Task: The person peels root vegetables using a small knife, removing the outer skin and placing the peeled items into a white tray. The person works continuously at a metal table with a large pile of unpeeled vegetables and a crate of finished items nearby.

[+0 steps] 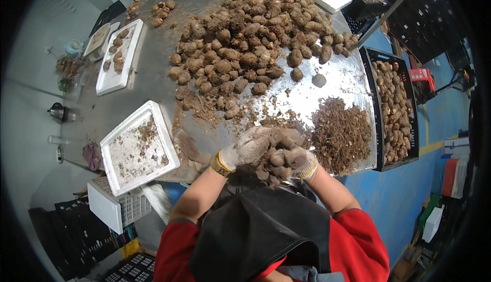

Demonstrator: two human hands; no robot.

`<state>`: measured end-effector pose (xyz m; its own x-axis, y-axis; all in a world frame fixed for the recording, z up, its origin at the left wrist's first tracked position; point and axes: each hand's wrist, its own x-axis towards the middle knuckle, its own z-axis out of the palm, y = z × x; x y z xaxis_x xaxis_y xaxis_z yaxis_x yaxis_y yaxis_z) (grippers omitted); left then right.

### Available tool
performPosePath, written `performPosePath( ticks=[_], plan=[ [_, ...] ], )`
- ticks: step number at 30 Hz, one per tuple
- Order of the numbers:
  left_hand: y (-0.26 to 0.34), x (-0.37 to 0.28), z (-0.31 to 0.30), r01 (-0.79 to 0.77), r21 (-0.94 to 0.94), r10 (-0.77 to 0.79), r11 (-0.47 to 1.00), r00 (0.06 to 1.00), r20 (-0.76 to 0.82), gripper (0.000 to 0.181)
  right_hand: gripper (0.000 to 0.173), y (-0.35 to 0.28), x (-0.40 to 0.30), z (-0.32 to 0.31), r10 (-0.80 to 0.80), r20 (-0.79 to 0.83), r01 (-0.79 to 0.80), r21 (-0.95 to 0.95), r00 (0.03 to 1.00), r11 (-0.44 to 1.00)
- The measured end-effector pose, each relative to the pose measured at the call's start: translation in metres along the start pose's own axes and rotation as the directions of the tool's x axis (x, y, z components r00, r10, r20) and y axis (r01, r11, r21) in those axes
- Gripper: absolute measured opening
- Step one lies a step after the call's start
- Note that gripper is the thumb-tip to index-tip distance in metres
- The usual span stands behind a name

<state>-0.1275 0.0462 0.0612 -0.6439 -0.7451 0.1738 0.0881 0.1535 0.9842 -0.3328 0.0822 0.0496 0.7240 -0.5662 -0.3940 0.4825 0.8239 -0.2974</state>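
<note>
Both of my hands wear dirty white knit gloves with yellow-edged cuffs and meet at the front edge of the metal table. My left hand [247, 147] curls over a clump of brown, fibrous taro-like corms [278, 171] from the left. Around its right side closes my right hand [305, 162]. The fingers overlap, and part of the clump is hidden under them. Beyond the hands, a large heap of soil-covered corms [226, 66] spreads over the table. Close to my right hand lies a mound of brown root fibres and scrapings [341, 136].
A white foam tray [165, 149] with dirt stands left, overhanging the table edge. Another foam tray [128, 67] farther back holds several corms. Along the right table side stands a black crate [378, 144] of corms. A metal pole [391, 11] slants near the far right corner.
</note>
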Motion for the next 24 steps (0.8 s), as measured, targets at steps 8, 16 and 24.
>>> performPosePath(
  ticks=[8, 16, 24],
  plan=[
    [-0.033, -0.001, 0.008, 0.22, -0.423, -0.259, 0.879, 0.965, -0.036, 0.043, 0.043, -0.015, 0.0, 0.029, -0.152, 0.047, 0.138, -0.733, 0.987, 0.666],
    [-0.05, -0.007, 0.018, 0.44, -0.068, -0.425, 0.896, 0.802, -0.419, 0.054, 0.057, -0.016, 0.012, 0.035, -0.513, 0.279, -0.125, -0.775, 0.812, -0.619],
    [-0.097, -0.042, 0.019, -0.096, -0.915, -0.344, 0.393, 0.907, -0.243, 0.045, 0.052, -0.018, 0.003, 0.036, -0.565, 0.199, -0.05, -0.917, 0.801, -0.395]
  ],
)
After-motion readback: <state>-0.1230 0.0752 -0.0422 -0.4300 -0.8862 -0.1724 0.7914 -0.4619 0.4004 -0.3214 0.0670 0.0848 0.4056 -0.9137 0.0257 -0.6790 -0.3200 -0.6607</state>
